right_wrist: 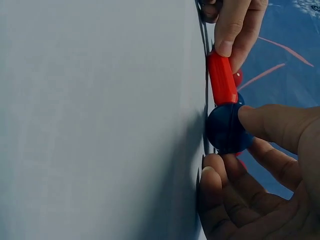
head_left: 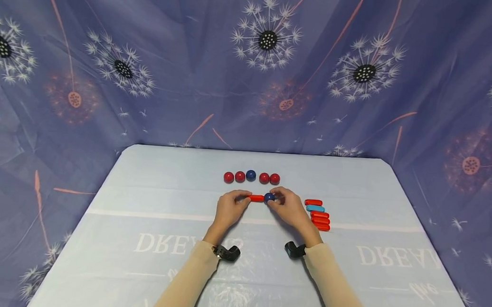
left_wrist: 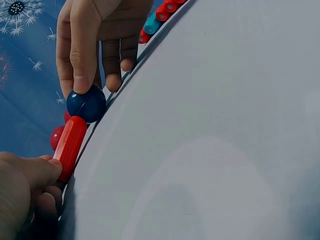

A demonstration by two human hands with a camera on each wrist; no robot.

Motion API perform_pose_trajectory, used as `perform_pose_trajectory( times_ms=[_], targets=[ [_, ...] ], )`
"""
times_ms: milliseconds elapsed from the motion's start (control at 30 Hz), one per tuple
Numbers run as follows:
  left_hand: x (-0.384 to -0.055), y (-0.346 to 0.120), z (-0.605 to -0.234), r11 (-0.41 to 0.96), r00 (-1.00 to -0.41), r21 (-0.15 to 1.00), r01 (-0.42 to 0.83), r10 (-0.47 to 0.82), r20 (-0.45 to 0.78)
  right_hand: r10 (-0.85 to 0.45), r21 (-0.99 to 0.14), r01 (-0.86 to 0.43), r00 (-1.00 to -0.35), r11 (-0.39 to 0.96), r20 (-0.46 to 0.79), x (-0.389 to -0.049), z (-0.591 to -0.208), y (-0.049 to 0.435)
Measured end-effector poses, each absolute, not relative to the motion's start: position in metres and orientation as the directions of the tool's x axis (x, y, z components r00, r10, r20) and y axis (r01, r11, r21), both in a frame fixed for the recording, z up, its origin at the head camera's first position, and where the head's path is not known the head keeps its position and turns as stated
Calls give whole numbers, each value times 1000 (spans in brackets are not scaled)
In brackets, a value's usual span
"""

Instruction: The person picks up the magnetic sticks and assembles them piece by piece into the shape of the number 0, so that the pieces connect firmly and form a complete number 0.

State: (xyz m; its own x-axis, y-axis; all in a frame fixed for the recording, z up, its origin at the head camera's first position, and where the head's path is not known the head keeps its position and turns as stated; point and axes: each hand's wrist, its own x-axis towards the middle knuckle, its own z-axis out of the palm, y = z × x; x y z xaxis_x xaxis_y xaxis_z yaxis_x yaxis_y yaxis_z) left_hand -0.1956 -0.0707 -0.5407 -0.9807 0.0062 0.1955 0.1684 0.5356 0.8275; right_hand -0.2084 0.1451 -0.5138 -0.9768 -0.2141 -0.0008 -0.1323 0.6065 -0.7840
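Between the two hands, a red rod (head_left: 256, 198) and a dark blue ball (head_left: 269, 198) meet end to end just over the table. My left hand (head_left: 230, 208) pinches the rod's far end between thumb and fingers. The ball is gripped by my right hand (head_left: 289, 208), thumb on one side and fingers on the other. In the left wrist view the red rod (left_wrist: 71, 147) touches the blue ball (left_wrist: 86, 104); whether they are joined cannot be told. The right wrist view shows the same contact, with the ball (right_wrist: 229, 128) below the rod (right_wrist: 222, 77).
Behind the hands lies a row of several red balls (head_left: 228, 177) with one blue ball (head_left: 250, 175) in the middle. To the right, several red rods (head_left: 320, 220) and a light blue rod (head_left: 315, 208) are stacked on the pale table (head_left: 140, 193). A patterned cloth (head_left: 192, 64) hangs behind.
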Motion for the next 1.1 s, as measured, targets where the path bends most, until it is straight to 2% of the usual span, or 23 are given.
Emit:
perform_pose_trajectory(
  times_ms=[433, 767, 1100],
  targets=[
    [-196, -72, -543, 530, -980, 830, 174, 12, 197, -241, -780, -168, -970, 602, 23, -209, -514, 146],
    [-197, -73, -543, 548, -979, 814, 192, 43, 201, -291, -738, -250, -954, 627, 76, -211, -518, 140],
    [-197, -80, -540, 496, -985, 851, 174, 83, 153, -275, -746, -227, -959, 626, 62, -211, -518, 138]
  ],
)
